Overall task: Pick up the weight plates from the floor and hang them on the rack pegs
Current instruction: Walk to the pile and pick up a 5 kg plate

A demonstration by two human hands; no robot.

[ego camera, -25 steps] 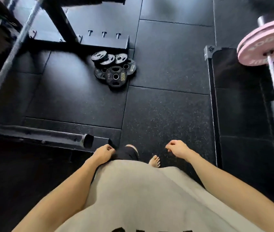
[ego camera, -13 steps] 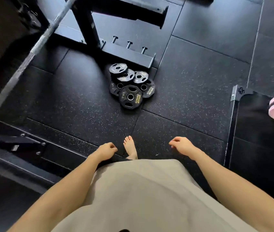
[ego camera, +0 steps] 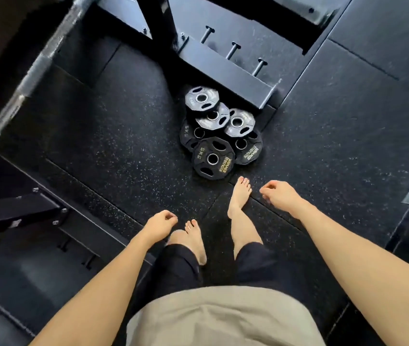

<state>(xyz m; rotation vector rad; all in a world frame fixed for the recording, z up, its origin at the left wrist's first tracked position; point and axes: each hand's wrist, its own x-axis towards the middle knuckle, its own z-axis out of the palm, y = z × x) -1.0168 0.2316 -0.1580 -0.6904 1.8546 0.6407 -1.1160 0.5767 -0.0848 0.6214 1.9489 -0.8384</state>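
Directly ahead of the person's bare feet, a pile of black weight plates [ego camera: 219, 132] lies on the speckled rubber floor [ego camera: 113, 136], none hung. Six plates are visible, all flat or nearly flat, faces up and centre holes pointing upward toward the camera. They overlap like shingles. The nearest plate [ego camera: 212, 159], marked 5 KG with gold lettering, rests on top of its neighbours at the near edge. The farthest plate [ego camera: 201, 98] is smaller and sits just beside the base beam of the rack [ego camera: 225, 76]. The pile's long axis runs from the near plate away toward the rack.

Rack pegs [ego camera: 233, 50]: three short pins in a row on the beam, spaced along its length, each tilted up and to the right in view, all bare.

Left hand [ego camera: 159, 222] hangs beside the left thigh, fingers loosely curled, holding nothing. Right hand [ego camera: 279, 194] hangs forward of the right leg, fingers likewise loosely curled toward the thumb, nothing between them. Both hands are well apart from the plates.

The right foot [ego camera: 240, 196] is forward, toes near the closest plate, not touching. A grey barbell shaft [ego camera: 36, 68] crosses the upper left diagonally.
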